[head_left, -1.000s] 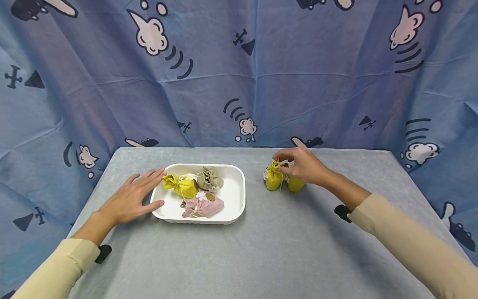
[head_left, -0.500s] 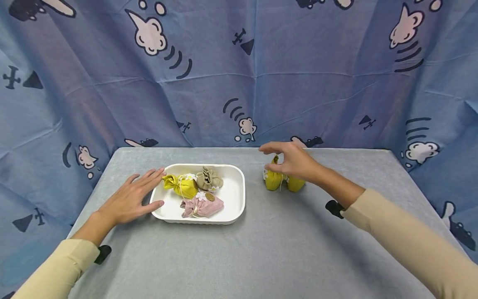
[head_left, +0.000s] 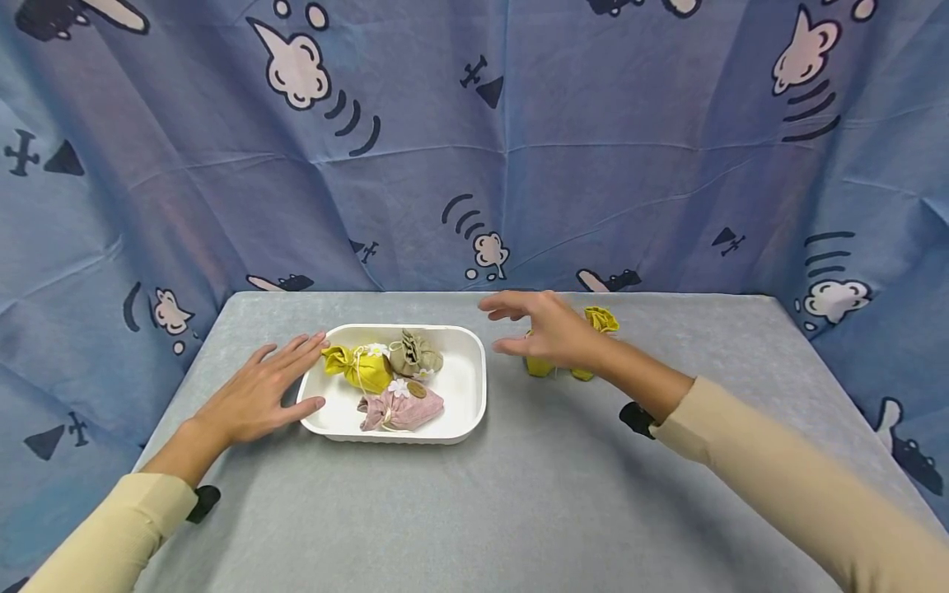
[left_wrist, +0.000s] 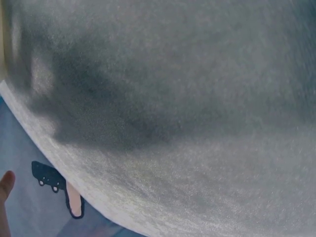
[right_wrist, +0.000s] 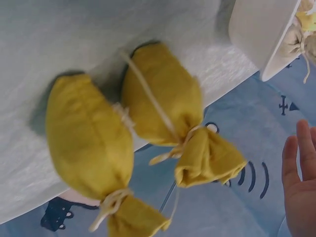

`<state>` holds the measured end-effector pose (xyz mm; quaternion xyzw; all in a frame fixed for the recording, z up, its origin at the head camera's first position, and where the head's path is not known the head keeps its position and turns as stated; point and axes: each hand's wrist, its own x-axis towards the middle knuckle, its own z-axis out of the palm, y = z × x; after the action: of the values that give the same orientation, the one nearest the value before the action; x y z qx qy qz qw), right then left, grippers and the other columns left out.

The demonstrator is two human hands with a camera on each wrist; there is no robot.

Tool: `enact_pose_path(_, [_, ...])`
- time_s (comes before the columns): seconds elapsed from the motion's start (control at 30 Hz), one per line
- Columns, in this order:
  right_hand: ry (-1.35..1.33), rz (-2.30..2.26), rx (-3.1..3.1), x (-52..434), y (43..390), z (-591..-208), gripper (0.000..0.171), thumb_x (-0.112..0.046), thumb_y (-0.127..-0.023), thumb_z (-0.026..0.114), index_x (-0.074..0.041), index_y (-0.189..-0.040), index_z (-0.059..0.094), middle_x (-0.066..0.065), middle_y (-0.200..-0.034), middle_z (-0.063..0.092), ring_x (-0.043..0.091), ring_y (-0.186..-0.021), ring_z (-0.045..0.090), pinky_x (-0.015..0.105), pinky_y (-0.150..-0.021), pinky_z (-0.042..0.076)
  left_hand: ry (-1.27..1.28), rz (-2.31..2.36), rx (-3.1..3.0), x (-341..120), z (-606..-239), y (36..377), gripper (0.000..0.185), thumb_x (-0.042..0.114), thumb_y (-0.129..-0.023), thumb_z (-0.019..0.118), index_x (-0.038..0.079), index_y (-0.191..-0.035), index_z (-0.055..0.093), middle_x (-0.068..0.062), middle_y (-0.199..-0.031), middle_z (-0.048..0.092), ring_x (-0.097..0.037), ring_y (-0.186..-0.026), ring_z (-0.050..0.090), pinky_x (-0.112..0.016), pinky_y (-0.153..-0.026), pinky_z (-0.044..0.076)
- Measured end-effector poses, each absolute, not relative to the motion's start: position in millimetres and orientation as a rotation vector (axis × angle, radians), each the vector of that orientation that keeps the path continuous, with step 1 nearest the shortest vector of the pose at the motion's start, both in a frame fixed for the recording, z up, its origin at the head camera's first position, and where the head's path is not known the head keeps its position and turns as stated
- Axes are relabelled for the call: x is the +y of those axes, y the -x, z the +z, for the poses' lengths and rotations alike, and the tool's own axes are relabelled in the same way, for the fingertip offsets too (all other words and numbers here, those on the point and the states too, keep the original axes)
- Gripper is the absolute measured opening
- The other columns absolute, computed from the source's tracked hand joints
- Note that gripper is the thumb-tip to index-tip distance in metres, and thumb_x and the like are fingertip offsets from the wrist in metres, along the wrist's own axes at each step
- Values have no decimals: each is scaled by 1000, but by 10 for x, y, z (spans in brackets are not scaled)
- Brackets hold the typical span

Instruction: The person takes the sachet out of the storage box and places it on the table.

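My left hand, fingers spread, touches the left rim of a white plastic tray. In the tray lie a yellow drawstring pouch, a grey-green pouch and a pink pouch, trimmed with small white flowers. Between the tray and two other yellow pouches hovers my right hand, thumb and fingers apart, holding nothing. It partly hides those pouches in the head view. The right wrist view shows them upright side by side: one pouch nearer, the other pouch closer to the tray.
A grey cloth-covered table carries everything. Behind it and along both sides hangs a blue patterned curtain. The left wrist view shows mostly table surface and a shadow.
My right hand has let go of the neck of a yellow pouch and moved left toward the tray. The pouches stay where they stood, and my left hand has kept its place.
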<state>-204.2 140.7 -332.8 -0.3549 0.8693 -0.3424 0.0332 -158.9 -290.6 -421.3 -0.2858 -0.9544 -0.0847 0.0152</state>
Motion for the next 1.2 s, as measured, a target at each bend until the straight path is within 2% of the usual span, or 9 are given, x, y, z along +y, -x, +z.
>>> enact_pose_path(0.2, [1181, -1092, 2624, 1234, 2003, -3378, 53, -9, -81, 82, -1, -130, 63, 13, -127, 67, 25, -112, 67, 42, -96, 52, 895, -264, -2964, -2917, -4225, 1595, 81, 52, -94, 58, 11, -158, 29, -9, -164, 25, -37, -146, 28, -65, -112, 22])
enact_pose_path(0.7, [1284, -1101, 2480, 831, 1820, -3412, 54, -10, -83, 81, -1, -132, 61, 12, -129, 66, 21, -113, 66, 34, -99, 50, 878, -238, -2994, -2903, -4201, 1585, 83, 55, -94, 57, 11, -158, 29, -10, -164, 25, -37, -146, 28, -65, -112, 21])
enact_pose_path(0.87, [1300, -1108, 2430, 723, 1781, -3428, 54, -8, -82, 81, -1, -132, 61, 11, -128, 67, 22, -112, 67, 32, -99, 50, 878, -243, -2995, -2897, -4205, 1585, 82, 55, -94, 58, 10, -158, 29, -11, -163, 26, -37, -146, 28, -65, -112, 21])
enact_pose_path(1.1, [1337, -1143, 2351, 595, 1751, -3491, 53, -2, -80, 81, -1, -130, 62, 11, -127, 67, 27, -111, 67, 35, -97, 52, 875, -243, -2994, -2898, -4209, 1587, 83, 55, -94, 57, 10, -158, 29, -9, -164, 24, -37, -146, 28, -65, -112, 21])
enact_pose_path(1.2, [1334, -1113, 2346, 540, 1734, -3513, 54, -3, -80, 81, -1, -130, 62, 12, -126, 67, 26, -109, 68, 32, -97, 52, 878, -251, -2991, -2903, -4207, 1588, 82, 54, -94, 57, 10, -158, 29, -9, -164, 24, -37, -146, 28, -65, -112, 21])
